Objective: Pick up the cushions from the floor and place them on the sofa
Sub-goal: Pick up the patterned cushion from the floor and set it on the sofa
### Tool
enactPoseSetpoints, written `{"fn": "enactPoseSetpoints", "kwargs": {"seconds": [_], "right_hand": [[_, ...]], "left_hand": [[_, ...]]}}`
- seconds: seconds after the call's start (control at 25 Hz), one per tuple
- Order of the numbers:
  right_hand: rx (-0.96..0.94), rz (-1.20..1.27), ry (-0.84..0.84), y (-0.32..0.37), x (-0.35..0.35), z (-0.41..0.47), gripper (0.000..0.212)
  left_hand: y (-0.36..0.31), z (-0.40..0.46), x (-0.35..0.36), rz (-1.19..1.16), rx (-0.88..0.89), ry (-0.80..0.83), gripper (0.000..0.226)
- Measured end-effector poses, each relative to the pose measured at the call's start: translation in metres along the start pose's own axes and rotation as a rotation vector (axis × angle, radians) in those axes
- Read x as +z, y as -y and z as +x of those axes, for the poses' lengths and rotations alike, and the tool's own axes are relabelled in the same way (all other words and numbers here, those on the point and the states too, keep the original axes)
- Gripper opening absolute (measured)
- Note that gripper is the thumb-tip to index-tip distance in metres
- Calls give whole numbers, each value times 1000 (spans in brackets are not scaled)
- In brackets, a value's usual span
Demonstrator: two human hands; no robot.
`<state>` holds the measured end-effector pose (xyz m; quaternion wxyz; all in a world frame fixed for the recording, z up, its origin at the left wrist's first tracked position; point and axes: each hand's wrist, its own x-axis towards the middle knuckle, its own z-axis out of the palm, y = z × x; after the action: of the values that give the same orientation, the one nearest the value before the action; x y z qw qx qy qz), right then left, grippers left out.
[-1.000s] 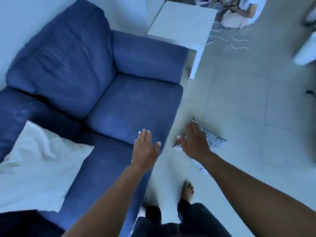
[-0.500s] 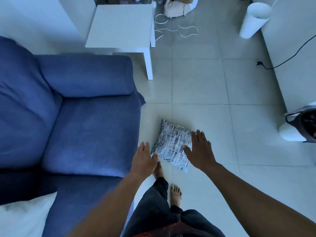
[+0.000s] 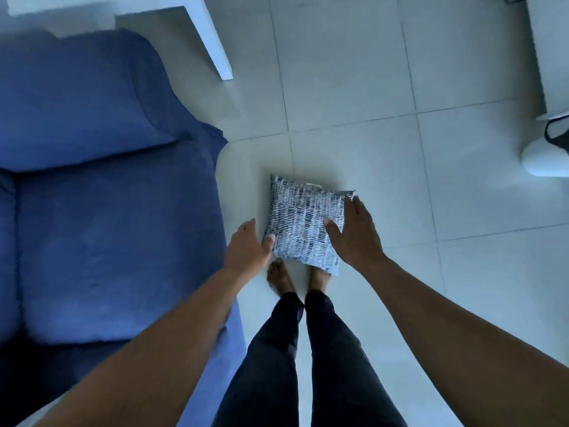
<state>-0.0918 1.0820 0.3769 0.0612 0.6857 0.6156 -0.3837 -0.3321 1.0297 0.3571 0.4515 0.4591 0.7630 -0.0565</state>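
Observation:
A black-and-white patterned cushion (image 3: 303, 224) lies on the tiled floor right of the blue sofa (image 3: 117, 229), just in front of my bare feet; its near corner covers my right toes. My left hand (image 3: 248, 246) is at the cushion's left edge, thumb touching it, fingers apart. Spread over the cushion's right edge is my right hand (image 3: 354, 232), with the thumb on the fabric. Neither hand has closed around it.
A white side table (image 3: 212, 41) stands beyond the sofa's armrest (image 3: 80, 100). A white rounded object with a black strap (image 3: 546, 155) sits on the floor at the right, below a white unit (image 3: 551, 57). Open tiled floor lies beyond the cushion.
My view has tipped down and drawn closer to the cushion. Both hands have dropped to its sides and now touch it. The white cushion on the sofa has left the view.

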Motion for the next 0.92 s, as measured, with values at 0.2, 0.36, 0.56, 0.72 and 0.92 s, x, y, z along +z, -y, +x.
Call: {"fn": "enactPoseSetpoints", "kwargs": {"seconds": [0.2, 0.36, 0.56, 0.72, 0.92], "right_hand": [[44, -29, 113, -63, 83, 118, 80], [81, -42, 130, -125, 154, 207, 83], [200, 60, 134, -201, 244, 295, 89], [431, 579, -1, -233, 292, 334, 77], [512, 1025, 29, -219, 279, 333, 60]], "left_hand": [[17, 146, 53, -58, -134, 18, 74], [37, 261, 110, -115, -199, 35, 78], [68, 373, 184, -176, -242, 24, 85], [87, 427, 222, -521, -421, 71, 61], [81, 413, 229, -862, -439, 262, 44]]}}
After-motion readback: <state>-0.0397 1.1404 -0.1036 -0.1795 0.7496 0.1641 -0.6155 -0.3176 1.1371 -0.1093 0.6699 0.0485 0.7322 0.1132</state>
